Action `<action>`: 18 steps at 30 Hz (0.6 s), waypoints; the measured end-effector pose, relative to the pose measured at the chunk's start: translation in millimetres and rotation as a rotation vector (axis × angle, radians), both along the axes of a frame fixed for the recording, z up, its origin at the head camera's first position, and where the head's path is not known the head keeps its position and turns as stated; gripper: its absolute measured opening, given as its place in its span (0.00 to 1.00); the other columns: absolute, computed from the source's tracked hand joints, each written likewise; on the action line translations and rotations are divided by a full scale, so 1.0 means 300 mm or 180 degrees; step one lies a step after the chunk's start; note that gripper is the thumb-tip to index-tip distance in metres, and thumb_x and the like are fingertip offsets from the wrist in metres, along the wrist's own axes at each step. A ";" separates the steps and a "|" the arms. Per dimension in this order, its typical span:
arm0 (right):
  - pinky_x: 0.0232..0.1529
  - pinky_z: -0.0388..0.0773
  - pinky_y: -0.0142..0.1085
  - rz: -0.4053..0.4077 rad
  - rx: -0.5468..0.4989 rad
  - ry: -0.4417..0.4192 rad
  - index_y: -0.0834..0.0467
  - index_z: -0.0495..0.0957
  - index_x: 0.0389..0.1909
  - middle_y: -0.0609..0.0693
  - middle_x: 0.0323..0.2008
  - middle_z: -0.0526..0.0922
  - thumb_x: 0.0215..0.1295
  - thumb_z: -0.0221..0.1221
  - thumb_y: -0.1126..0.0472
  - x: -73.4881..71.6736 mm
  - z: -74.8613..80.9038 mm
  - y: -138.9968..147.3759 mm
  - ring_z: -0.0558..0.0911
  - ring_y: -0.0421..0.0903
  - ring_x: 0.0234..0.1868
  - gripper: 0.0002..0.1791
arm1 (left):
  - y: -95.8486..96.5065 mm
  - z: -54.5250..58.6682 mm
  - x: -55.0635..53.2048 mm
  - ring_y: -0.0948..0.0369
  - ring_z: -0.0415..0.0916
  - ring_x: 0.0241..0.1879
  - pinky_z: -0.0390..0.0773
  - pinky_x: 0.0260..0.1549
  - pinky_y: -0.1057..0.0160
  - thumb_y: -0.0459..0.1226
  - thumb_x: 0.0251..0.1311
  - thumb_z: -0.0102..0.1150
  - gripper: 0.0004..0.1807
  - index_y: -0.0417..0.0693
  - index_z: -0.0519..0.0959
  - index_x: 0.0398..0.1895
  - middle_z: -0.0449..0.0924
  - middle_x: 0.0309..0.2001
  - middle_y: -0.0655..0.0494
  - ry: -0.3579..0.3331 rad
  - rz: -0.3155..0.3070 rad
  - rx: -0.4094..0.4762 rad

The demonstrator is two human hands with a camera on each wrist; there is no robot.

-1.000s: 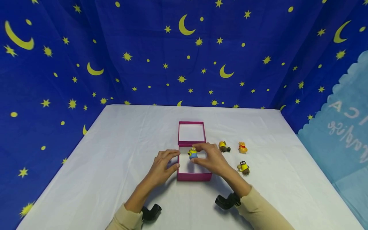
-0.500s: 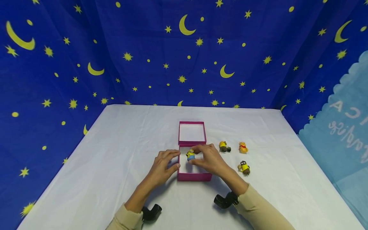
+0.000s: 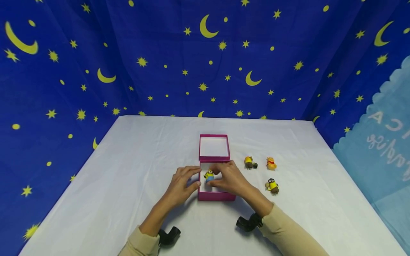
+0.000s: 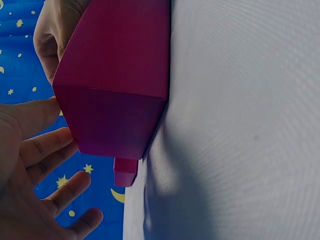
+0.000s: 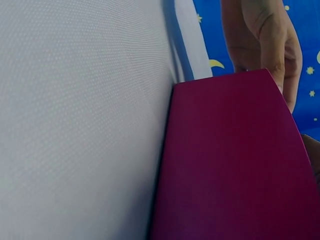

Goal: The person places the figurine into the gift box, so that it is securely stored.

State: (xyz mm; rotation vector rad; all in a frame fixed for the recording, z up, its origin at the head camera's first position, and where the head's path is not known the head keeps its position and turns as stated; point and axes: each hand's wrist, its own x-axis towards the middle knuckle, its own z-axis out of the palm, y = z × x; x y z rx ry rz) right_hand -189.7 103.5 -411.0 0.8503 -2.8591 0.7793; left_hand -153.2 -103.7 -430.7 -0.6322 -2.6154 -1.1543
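Held toy: on my feed, the yellow-and-blue figurine (image 3: 209, 176) sat within the walls of the pink box (image 3: 216, 196), toward its left side.
Toy axis: long axis about upright, yellow head up, blue lower half down; face direction too small for me to tell.
Toy base: couldn't tell whether it touched the box floor.
Right hand: my head view had the right hand (image 3: 229, 178) reaching in from the right, thumb and fingers pinching the figurine.
Left hand: the left hand (image 3: 183, 185) was at the box's left wall, fingers spread, thumb and a fingertip touching the upper edge, nothing gripped.
Hands: apart, one each side of the toy.
Lid: the pink lid (image 3: 214, 158) lay just beyond the box's far wall, white inside facing up.
Other toys: right of the box, a yellow-and-brown figurine (image 3: 248, 163), an orange bear in red (image 3: 271, 163) farther right, and a goggled figurine (image 3: 273, 187) nearer.
Arms: beige sleeves (image 3: 288, 231), black wrist mounts (image 3: 169, 236).
Setting: white tablecloth (image 3: 153, 142), blue moon-and-star curtain (image 3: 160, 35) at the far side, pale blue banner (image 3: 384, 153) at right.
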 end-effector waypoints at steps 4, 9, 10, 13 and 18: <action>0.51 0.65 0.41 0.0031 0.0132 0.0073 0.54 0.80 0.45 0.46 0.35 0.86 0.48 0.70 0.48 0.001 -0.005 -0.006 0.81 0.41 0.39 0.24 | -0.001 -0.004 -0.002 0.51 0.67 0.56 0.63 0.50 0.49 0.36 0.57 0.62 0.21 0.42 0.76 0.55 0.75 0.58 0.54 -0.0001 -0.0002 0.0010; 0.46 0.64 0.39 0.0088 0.0276 0.0195 0.54 0.80 0.44 0.45 0.33 0.87 0.47 0.70 0.46 0.003 -0.010 -0.008 0.81 0.40 0.37 0.24 | 0.000 -0.008 -0.003 0.51 0.67 0.56 0.63 0.50 0.49 0.36 0.57 0.62 0.21 0.43 0.77 0.55 0.75 0.58 0.54 0.0018 0.0012 -0.0002; 0.46 0.64 0.39 0.0092 0.0302 0.0192 0.53 0.80 0.44 0.44 0.33 0.87 0.47 0.70 0.45 0.004 -0.009 -0.009 0.81 0.40 0.37 0.25 | -0.001 -0.008 -0.003 0.51 0.67 0.56 0.62 0.50 0.49 0.36 0.57 0.62 0.21 0.43 0.77 0.55 0.75 0.57 0.54 0.0034 0.0012 -0.0004; 0.46 0.63 0.39 0.0106 0.0395 0.0164 0.53 0.81 0.45 0.44 0.34 0.87 0.47 0.70 0.45 0.004 -0.005 -0.012 0.81 0.39 0.37 0.25 | -0.002 -0.005 -0.001 0.51 0.67 0.56 0.62 0.50 0.48 0.36 0.57 0.62 0.21 0.43 0.77 0.55 0.75 0.57 0.53 0.0059 0.0005 -0.0018; 0.44 0.63 0.37 0.0190 0.0489 0.0088 0.54 0.81 0.43 0.45 0.35 0.87 0.46 0.70 0.44 0.006 0.002 -0.019 0.82 0.39 0.36 0.25 | -0.002 -0.003 -0.001 0.51 0.66 0.57 0.61 0.52 0.46 0.37 0.58 0.61 0.21 0.43 0.76 0.56 0.74 0.58 0.53 0.0005 -0.0016 -0.0027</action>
